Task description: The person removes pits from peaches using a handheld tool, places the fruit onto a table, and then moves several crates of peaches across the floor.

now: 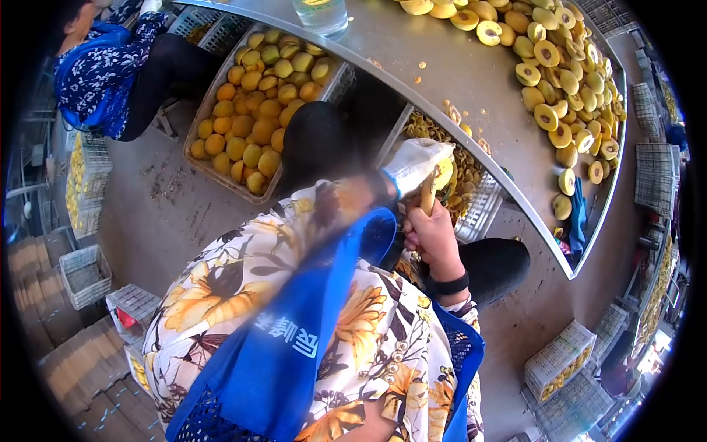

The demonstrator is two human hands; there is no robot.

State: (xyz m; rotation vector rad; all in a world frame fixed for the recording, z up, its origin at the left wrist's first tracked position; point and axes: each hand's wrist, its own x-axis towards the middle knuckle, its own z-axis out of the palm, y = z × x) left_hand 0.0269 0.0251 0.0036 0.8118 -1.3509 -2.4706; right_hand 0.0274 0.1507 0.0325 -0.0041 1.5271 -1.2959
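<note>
My left hand (414, 166), in a white glove, is closed around a yellow peach (443, 172), which is partly hidden by the glove. In my bare right hand (433, 232) is a hand tool with a light wooden handle (428, 193); its upper end meets the peach, and its working tip cannot be made out. Both hands are close together in front of my lap, beside the metal table's (412, 81) edge. Just beyond them, a white plastic crate (482, 210) holds brownish-yellow scraps (462, 173).
Halved peaches (546, 53) are heaped along the table's far right, near a blue cloth (578, 214). A container of clear liquid (322, 16) stands at the table edge. Whole peaches fill a crate (193, 163) on my left. Another person (110, 70) sits at upper left.
</note>
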